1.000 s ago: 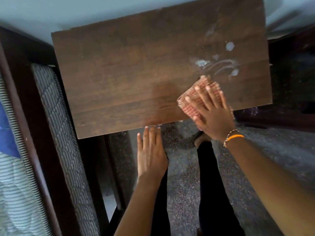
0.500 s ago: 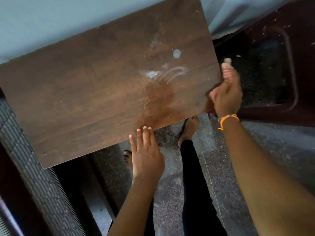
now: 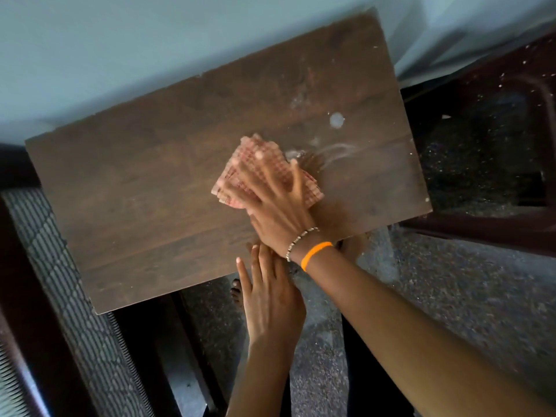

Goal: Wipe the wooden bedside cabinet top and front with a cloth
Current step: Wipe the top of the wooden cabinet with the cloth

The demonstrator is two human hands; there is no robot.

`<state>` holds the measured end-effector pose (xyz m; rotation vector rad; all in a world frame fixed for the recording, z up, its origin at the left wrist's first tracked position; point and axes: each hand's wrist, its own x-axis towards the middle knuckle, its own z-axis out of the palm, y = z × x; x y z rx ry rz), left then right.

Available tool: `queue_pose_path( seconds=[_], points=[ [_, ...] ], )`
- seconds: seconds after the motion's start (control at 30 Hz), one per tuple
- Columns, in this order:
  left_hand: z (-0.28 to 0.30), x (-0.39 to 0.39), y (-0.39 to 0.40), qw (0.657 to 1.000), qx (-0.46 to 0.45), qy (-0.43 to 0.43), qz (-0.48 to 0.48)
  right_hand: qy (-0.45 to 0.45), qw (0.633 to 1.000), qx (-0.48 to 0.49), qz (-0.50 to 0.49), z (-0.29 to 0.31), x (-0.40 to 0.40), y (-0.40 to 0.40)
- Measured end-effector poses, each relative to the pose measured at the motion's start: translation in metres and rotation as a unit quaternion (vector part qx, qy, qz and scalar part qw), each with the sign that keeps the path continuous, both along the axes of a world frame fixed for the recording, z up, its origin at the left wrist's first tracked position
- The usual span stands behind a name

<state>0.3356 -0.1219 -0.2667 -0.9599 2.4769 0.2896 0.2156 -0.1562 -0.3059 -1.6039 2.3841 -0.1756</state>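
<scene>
The dark wooden cabinet top (image 3: 144,191) fills the middle of the head view, seen from above. A folded pink checked cloth (image 3: 255,155) lies on its middle right part. My right hand (image 3: 276,203) presses flat on the cloth, fingers spread and blurred with motion. White smears and a round white spot (image 3: 336,119) mark the wood just right of the cloth. My left hand (image 3: 267,299) hovers flat at the cabinet's near edge, fingers together, holding nothing. The cabinet front is hidden below the top.
A bed with a patterned mattress edge (image 3: 60,281) and dark frame stands at the left. A dark dusty piece of furniture (image 3: 487,152) sits at the right. A pale wall (image 3: 120,55) is behind the cabinet. Speckled floor (image 3: 451,296) and my feet lie below.
My right hand has gone from the cabinet's right edge, cloth bunched in it, back onto the top, and now presses the cloth flat near the white smears. The left hand stays at the near edge.
</scene>
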Motion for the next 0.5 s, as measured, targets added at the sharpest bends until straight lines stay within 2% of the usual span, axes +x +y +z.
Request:
queue_pose_path(
  seconds=[0.1, 0.17, 0.33, 0.5],
  points=[
    [0.0, -0.001, -0.001, 1.0, 0.001, -0.014, 0.014, 0.012, 0.998, 0.018, 0.063, -0.02, -0.009, -0.002],
    [-0.001, -0.003, -0.003, 1.0, -0.002, -0.013, 0.019, 0.015, 0.998, 0.017, 0.058, -0.021, -0.024, 0.001],
    [-0.004, -0.011, -0.006, 0.999, 0.003, -0.036, 0.009, 0.037, 0.996, 0.012, -0.084, -0.026, -0.082, 0.029],
    [0.003, -0.025, -0.003, 0.998, 0.0, -0.056, 0.019, 0.034, 0.969, 0.021, -0.242, -0.02, -0.141, 0.067]
  ],
)
